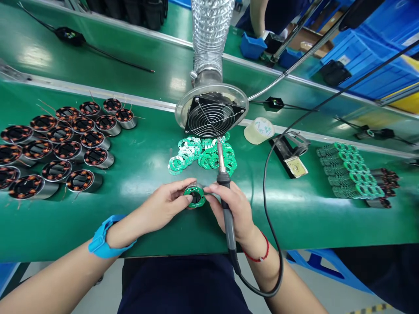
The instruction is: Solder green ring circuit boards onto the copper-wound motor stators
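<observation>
My left hand [160, 207] is closed around a small motor stator [195, 197] topped with a green ring-shaped circuit board. Its thumb presses on the board's left edge. In my right hand [234, 205] rests a soldering iron [228, 218], its metal tip pointing forward, away from the stator. The thumb and forefinger of that hand reach the stator's right edge; whether they pinch a wire there I cannot make out. Just beyond my hands lie two heaps of green ring boards [186, 153], under a round fume extractor fan [214, 111].
Rows of wound stators [70, 150] with loose wire ends stand at the left. To the right are a solder roll or tape roll [259, 130], an iron stand with a yellow sponge [296, 167] and stacked green boards [350, 170]. The iron's black cable [266, 192] loops over my right forearm.
</observation>
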`<state>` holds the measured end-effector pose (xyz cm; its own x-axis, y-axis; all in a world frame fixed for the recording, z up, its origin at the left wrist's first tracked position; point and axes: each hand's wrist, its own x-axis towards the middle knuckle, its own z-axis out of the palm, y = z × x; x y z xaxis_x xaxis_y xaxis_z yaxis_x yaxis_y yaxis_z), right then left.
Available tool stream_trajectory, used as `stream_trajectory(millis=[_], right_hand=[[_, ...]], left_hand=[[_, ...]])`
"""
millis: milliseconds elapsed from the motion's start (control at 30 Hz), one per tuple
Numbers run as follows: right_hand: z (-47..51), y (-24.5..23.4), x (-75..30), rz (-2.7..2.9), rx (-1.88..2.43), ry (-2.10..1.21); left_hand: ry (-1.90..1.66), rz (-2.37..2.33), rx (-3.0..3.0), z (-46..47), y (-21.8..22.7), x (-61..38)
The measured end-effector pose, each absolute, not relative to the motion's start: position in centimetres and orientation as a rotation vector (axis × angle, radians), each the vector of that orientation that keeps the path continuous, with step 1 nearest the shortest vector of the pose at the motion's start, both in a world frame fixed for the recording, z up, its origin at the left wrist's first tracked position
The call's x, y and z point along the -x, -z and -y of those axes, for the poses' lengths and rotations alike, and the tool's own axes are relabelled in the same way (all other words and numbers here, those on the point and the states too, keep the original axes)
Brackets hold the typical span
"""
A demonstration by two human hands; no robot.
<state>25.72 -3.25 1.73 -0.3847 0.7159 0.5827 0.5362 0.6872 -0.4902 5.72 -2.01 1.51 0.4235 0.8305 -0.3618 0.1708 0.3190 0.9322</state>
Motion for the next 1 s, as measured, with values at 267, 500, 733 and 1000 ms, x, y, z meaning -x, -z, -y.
stream_trajectory(millis=[267,500,733,1000], right_hand=[[3.7,-2.0,-24.2,1.753,1.225,-0.737],[4.6,-2.4,-23.5,1.683,1.221,-0.756],[4.0,-2.7,-24.6,1.993,1.121,-0.393],[3.7,-2.8,-24.2,1.485,1.136,-1.227]], left_hand=[[-1.032,-1.31,-2.238,3.4,-0.7,-5.5],[-1.123,-1.332,-2.321,3.3,-1.5,-5.2],[-0.935,-1.279,-2.084,3.0,-1.5,-5.2],[-1.125,-1.118,-2.657,3.4,-1.1,-4.5]])
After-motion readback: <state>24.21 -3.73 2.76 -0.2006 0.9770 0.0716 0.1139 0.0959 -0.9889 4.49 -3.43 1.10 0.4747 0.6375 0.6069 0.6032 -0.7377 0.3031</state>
